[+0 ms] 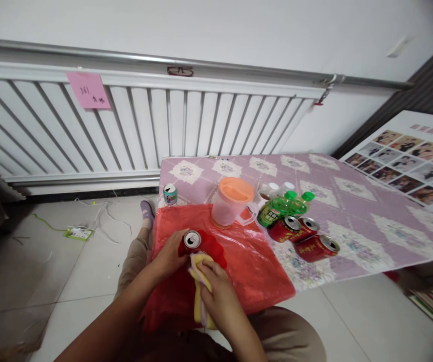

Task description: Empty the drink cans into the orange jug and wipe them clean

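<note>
My left hand [171, 255] is wrapped round the side of an opened drink can [193, 240], its silver top facing up. Close against the can, my right hand [216, 286] grips a folded yellow cloth [198, 304] with a pale purple edge. Under the can is a red dish with a wavy rim [218, 251], partly covered by my hands. Both sit over a red plastic sheet [254, 266] spread on the near left end of the table. Behind them stands a clear pitcher [226, 208] with an orange lid.
A small teal can [170, 194] stands at the table's left edge. Several green-capped bottles [277, 208] and red cans [316, 248] lie to the right on the flowered tablecloth [352, 226]. A white radiator [201, 120] runs behind. A power strip [78, 233] lies on the floor.
</note>
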The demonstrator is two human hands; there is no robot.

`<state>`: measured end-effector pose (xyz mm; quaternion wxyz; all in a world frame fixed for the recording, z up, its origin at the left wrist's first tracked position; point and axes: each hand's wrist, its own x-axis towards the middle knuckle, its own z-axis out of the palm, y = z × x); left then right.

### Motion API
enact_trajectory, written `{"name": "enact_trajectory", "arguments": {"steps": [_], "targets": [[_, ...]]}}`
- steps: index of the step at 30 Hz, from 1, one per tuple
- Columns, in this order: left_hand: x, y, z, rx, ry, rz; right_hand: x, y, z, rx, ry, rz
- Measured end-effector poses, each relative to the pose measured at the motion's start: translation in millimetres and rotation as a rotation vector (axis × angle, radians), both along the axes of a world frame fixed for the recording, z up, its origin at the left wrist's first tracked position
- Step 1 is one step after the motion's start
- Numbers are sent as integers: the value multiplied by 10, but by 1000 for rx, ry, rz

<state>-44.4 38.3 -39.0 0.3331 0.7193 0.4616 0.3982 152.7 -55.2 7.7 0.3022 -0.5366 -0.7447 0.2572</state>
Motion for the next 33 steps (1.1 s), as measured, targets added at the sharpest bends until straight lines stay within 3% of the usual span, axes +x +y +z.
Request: {"name": "enact_trajectory", "arguments": {"steps": [5, 8, 11, 15, 19, 25, 33], "targets": [[16, -33, 40, -27, 18, 20, 514, 83, 18, 190, -63, -184], [48, -63, 45, -65, 17, 84, 778, 200, -155, 291, -171, -303], [101, -89, 12, -84, 12, 177, 907, 268, -387, 301, -245, -337], [169, -108, -47, -55, 23, 250, 858, 215, -552, 249, -318, -398], [212, -102, -42, -47, 46, 288, 681, 134, -474, 344, -231, -381], [194, -25, 69, -101, -85, 260, 492, 80, -345, 355, -81, -308], [148, -16, 332, -208, -189, 221, 320, 92, -308, 185, 89, -269]]}}
